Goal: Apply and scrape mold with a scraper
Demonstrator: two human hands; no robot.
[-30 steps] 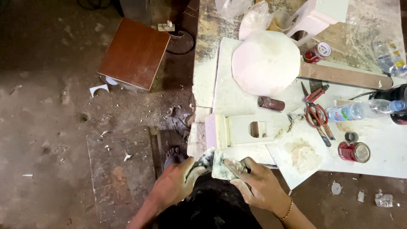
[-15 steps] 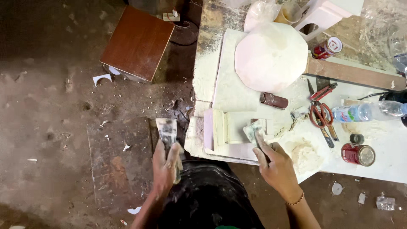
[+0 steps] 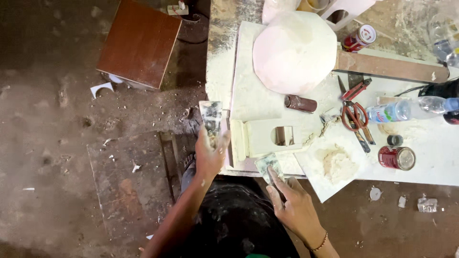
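My left hand (image 3: 209, 155) grips a flat metal scraper (image 3: 211, 118) with its blade pointing up, at the left edge of the worktable (image 3: 432, 157). A smaller putty knife (image 3: 268, 166) is held in my right hand (image 3: 296, 208), its blade resting on the near edge of a pale wooden piece with an arched cut-out (image 3: 270, 137). That piece lies flat on the table between both hands. A mound of pale filler (image 3: 337, 164) sits on a white board just right of it.
A large pale rounded panel (image 3: 294, 51), a brown cylinder (image 3: 300, 103), red-handled scissors (image 3: 355, 114), a plastic bottle (image 3: 406, 109), two cans (image 3: 397, 157) and a wooden plank (image 3: 389, 67) lie on the table. A brown wooden box (image 3: 138, 43) stands on the dirty floor at left.
Both hands have risen from my lap, where they held the two blades together. The left hand lifted its scraper to the table edge; the right put its knife on the wooden piece.
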